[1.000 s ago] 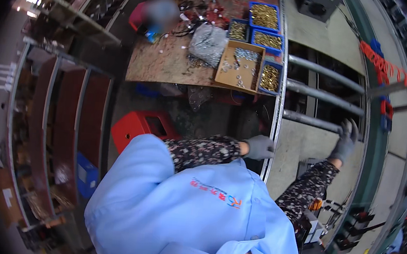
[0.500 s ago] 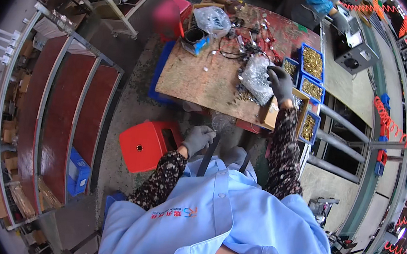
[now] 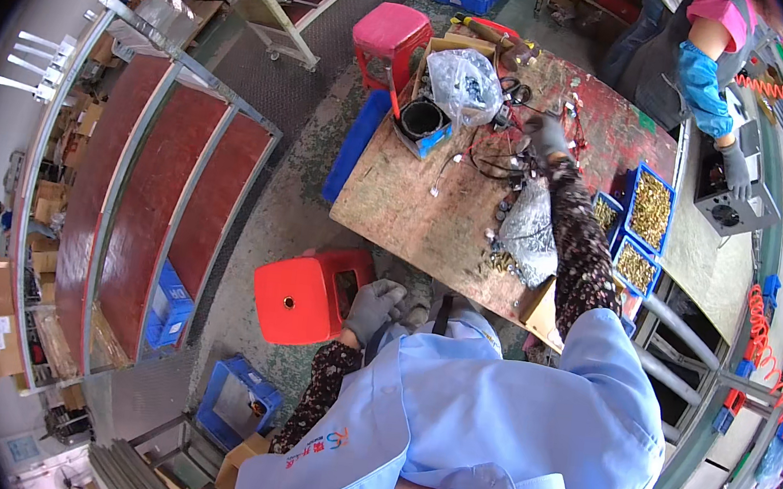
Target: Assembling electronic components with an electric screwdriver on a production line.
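My right hand (image 3: 547, 135), in a grey glove, reaches across the wooden table to a tangle of black and red cables (image 3: 497, 163). Its fingers are blurred among the cables, so a grip does not show. Beneath that forearm lies a clear plastic bag (image 3: 528, 230), with small brass-coloured parts (image 3: 502, 261) beside it. My left hand (image 3: 374, 309), gloved in grey too, is held low in front of me, near the red stool (image 3: 295, 297). Its fingers are curled closed; whatever is in them, if anything, is hidden.
Blue bins of brass-coloured fittings (image 3: 651, 213) line the table's right side. A box with a plastic bag (image 3: 466, 82) and a black ring-shaped part (image 3: 422, 119) sit at its far left. Another person's gloved hand (image 3: 736, 171) touches a metal case (image 3: 743, 210). Red shelves (image 3: 142, 209) stand left.
My right hand has moved from the plastic bag farther across the table to the cables. My left hand has drawn back closer to my body. The view has shifted.
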The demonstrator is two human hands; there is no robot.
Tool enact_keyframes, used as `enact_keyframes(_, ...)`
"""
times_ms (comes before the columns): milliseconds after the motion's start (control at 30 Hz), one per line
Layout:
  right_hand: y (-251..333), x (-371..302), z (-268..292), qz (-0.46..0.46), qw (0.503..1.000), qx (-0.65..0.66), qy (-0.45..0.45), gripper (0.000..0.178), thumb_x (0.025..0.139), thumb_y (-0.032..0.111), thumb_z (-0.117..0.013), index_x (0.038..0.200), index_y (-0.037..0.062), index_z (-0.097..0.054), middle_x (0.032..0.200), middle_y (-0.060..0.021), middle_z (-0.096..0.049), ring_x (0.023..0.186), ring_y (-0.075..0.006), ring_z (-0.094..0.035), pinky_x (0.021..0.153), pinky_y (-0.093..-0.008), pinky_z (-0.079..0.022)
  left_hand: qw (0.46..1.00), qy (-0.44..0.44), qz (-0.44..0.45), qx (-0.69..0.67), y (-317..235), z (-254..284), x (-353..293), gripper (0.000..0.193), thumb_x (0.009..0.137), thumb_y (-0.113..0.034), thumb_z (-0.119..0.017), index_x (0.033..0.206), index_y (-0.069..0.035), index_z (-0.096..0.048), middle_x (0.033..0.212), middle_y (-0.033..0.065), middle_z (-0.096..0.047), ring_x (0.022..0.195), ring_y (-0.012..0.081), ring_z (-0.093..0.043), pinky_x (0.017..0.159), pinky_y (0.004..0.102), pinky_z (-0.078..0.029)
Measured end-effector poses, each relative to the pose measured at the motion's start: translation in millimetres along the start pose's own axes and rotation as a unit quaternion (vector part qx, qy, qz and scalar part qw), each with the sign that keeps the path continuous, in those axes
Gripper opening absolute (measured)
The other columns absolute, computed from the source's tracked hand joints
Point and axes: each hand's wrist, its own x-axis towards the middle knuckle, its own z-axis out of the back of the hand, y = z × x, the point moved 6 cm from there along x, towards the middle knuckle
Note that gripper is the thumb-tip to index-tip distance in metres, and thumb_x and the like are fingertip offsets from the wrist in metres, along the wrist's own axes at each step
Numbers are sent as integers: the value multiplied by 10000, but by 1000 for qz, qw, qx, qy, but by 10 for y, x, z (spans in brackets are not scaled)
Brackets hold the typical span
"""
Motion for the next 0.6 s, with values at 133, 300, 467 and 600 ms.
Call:
enact_keyframes(133, -409, 22, 611, -56, 879, 472, -27, 168, 814, 226, -547, 846, 64, -576, 682, -5, -549, 547, -92, -472, 496, -209, -384, 998, -38, -23, -39, -230, -13, -32, 166, 829, -162, -491, 874, -16, -556, 684, 24, -546, 550, 66, -487, 508, 193, -402)
enact_keyframes(300, -743, 16, 846, 102, 672, 734, -17, 182, 866, 175, -446, 874, 3, -506, 765, -37, -514, 674, -124, -488, 614, -243, -433, 998, 54, -7, -14, -373, -376, 148, 159, 832, -161, -488, 874, -24, -557, 694, 12, -548, 555, 61, -490, 505, 186, -396)
enact_keyframes(467, -903, 40, 675, -97, 545, 832, -32, 163, 861, 200, -445, 902, 57, -512, 776, -33, -548, 710, -127, -546, 638, -283, -464, 992, 101, -75, 30, -945, -492, 282, 144, 816, -151, -510, 857, -19, -552, 693, -12, -545, 556, 49, -503, 509, 190, -400)
enact_keyframes(600, 234, -235, 1084, 44, 559, 811, 165, 213, 877, 249, -425, 930, 54, -494, 776, -21, -495, 698, -118, -494, 631, -260, -436, 967, 103, -232, 25, -1584, -489, 356, 199, 816, -180, -524, 925, -15, -551, 774, 5, -561, 665, 50, -518, 564, 200, -411)
